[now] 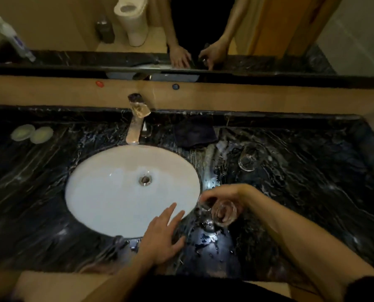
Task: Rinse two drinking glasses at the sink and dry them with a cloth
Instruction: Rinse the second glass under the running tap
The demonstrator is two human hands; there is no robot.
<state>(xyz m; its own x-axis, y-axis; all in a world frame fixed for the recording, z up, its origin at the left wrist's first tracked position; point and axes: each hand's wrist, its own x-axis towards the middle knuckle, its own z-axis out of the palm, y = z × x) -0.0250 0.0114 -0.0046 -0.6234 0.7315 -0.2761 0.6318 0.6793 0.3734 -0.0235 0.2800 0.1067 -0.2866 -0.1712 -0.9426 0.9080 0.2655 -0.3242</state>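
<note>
i see my right hand [223,196] gripping a drinking glass [223,212] from above, fingers curled round its rim, tilted so its mouth faces me; it hangs over the wet counter [312,192] just at the 4 o'clock edge of the sink [107,192]; drops lie on the stone under it, so i judge it is wet, and a wet glass held only by the rim could slip and crack on the marble; the blur round it makes the exact finger contact hard to tell.

my left hand [162,234] holds nothing; its fingers are straight and slightly spread, lying over the sink's 5 o'clock rim, close beside the glass; if i swing the glass across, i could knock it on those knuckles or on the basin edge.

the second glass [248,159] sits on the counter at about 2 o'clock from the sink, well apart from both hands; reaching for the dark cloth [194,131], which lies at 1 o'clock beside the tap [137,125], my forearm could clip that glass and send it rolling; the cloth is dark on dark stone, easy to misjudge; wet stone also lets a set-down glass slide.
</note>
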